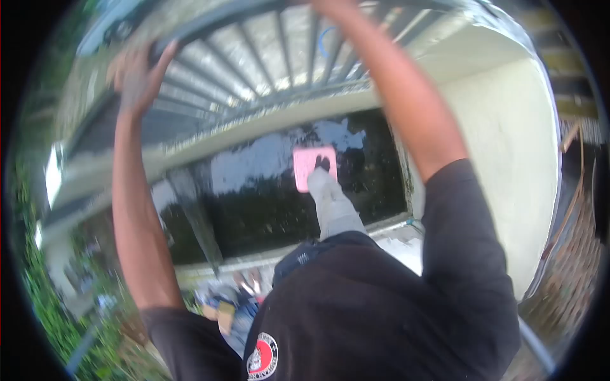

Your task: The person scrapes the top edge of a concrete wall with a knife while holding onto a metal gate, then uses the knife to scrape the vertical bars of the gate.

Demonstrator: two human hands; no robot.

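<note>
My left hand (141, 79) is wrapped over the top of a dark metal railing (251, 54) at its left end, the thumb lying across the bar; the hand is slightly blurred. At the top edge of the view my right hand (325, 5) is at the same railing, its fingers cut off by the frame. Below me, one foot in dark footwear (323, 163) rests on a pink, rounded-square platform (305, 170). This stands in a dark, reflective surface that looks like water (267, 209).
A pale ledge (254, 117) runs under the railing's bars, and a cream wall (502, 146) rises at the right. A jumble of items (222, 311) lies behind me at lower left. Beyond the railing is a vehicle (117, 22); plants (38, 286) grow at the left.
</note>
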